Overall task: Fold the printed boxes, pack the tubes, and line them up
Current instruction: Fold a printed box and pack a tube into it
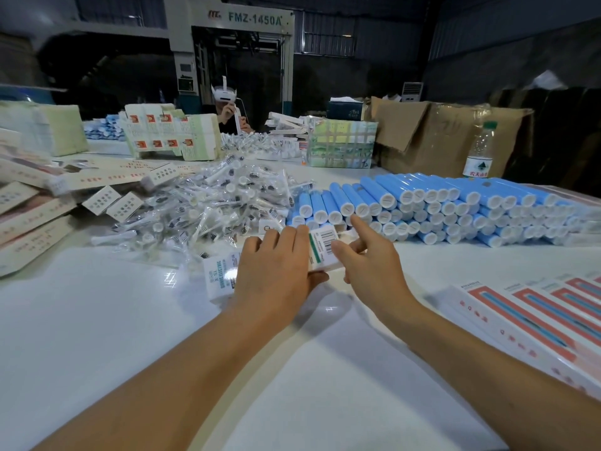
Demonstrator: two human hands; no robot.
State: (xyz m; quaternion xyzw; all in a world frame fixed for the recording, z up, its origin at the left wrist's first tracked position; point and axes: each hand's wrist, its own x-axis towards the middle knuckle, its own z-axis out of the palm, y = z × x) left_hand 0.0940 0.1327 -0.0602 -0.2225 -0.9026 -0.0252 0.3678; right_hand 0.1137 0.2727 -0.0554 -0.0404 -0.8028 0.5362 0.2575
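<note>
Centre frame: left hand (276,265) grips the printed box (320,252); right hand (364,255), fingers apart, points toward blue tubes (422,203) upper right, nearest it.

I see bare white table (97,320) in front of me, open on the near left. Ahead, a heap of bagged brush heads (208,206) and a stack of blue tubes (439,203) wall off the far side. Packed boxes (533,314) line the right edge, flat cartons (29,209) the left.

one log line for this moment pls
left hand holds printed box | right hand index reaching toward blue tubes | packed boxes lined right
</note>
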